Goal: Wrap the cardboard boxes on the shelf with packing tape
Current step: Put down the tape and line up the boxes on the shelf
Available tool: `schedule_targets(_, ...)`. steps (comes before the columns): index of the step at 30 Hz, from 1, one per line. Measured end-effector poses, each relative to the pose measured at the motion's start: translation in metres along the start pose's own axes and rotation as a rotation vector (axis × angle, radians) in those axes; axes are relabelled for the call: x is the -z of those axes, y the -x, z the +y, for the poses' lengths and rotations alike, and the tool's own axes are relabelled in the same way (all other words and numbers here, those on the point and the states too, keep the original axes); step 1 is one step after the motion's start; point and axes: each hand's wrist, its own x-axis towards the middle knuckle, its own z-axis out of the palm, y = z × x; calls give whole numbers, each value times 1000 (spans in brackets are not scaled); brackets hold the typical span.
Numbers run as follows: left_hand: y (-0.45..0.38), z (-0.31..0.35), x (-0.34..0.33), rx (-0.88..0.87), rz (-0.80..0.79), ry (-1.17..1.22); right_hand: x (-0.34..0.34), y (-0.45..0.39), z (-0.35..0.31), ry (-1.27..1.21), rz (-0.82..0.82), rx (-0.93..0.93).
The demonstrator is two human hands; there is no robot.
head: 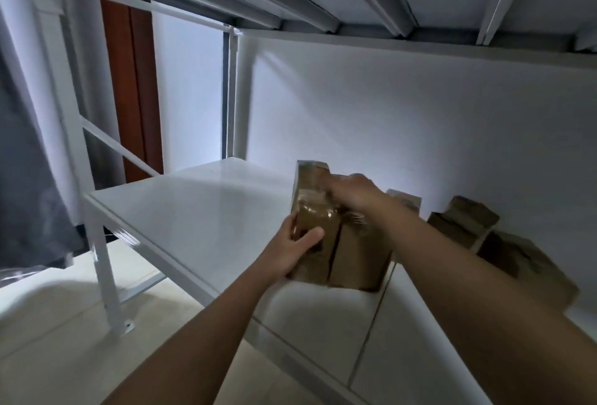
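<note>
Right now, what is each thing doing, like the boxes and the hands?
Held cardboard box: upright on the shelf, shiny clear tape around its upper part.
Left hand: grips the box's left side.
Right hand: on the box's top, blurred.
Other cardboard boxes: lying on the shelf by the wall, untouched.
Shelf: white, bare at the left.

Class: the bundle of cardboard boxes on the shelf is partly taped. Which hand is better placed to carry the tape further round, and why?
Probably the right hand: it lies over the top of the cardboard boxes beside the glossy tape, while the left hand grips the near side, steadying them.
</note>
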Motion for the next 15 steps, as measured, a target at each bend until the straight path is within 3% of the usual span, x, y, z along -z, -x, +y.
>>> schedule_targets(3,-13,-12,-2,74,60,89,23,-7,38,89,239,33)
schedule_targets(7,-27,-21,-2,143,19,98,33,-3,90,6,-33,-69)
schedule_targets(15,-72,-28,-15,209,-9,289,44,23,109,-1,-86,-84)
